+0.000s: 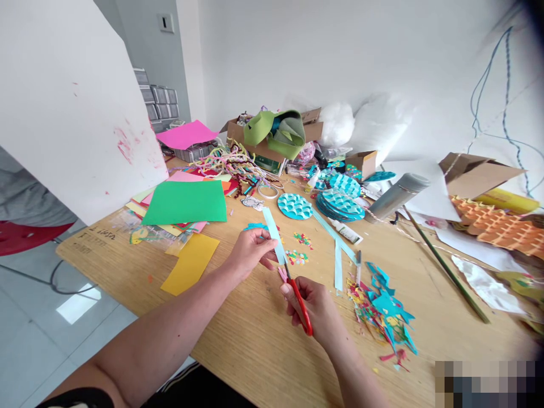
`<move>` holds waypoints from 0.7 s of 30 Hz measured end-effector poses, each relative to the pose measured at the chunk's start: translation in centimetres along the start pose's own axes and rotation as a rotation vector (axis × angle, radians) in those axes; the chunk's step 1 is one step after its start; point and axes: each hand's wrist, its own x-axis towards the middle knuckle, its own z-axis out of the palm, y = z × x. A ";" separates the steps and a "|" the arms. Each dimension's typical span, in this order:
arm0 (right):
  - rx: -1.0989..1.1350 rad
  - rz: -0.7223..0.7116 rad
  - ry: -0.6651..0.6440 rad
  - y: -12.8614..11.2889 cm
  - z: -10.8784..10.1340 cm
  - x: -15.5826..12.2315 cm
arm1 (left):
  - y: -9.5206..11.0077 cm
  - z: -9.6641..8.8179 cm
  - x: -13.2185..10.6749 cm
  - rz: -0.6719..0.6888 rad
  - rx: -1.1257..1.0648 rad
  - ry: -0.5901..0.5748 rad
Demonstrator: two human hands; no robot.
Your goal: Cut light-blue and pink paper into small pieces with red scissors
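Note:
My left hand (249,252) pinches the lower part of a light blue paper strip (272,231) that slants up and away over the wooden table (238,334). My right hand (314,311) grips red-handled scissors (300,303), whose blades meet the strip just beside my left fingers. Small confetti-like paper bits (297,256) lie just beyond the scissors. Two more light blue strips (339,258) rest to the right.
A green sheet (187,203) tops a stack of coloured paper at left, with a yellow sheet (191,263) nearer. Teal patterned discs (340,204), a glue tube (346,231), a grey cylinder (397,195), cardboard boxes and teal scraps (389,311) crowd the middle and right. A white board (72,107) stands left.

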 end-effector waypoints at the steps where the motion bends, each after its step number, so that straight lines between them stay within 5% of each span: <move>1: 0.002 0.004 0.004 -0.1 0.0 0.0 | 0.0 0.0 0.0 0.001 0.000 0.001; 21: -0.009 0.010 0.038 0.2 0.1 0.1 | -0.1 -0.1 0.0 0.004 -0.003 -0.016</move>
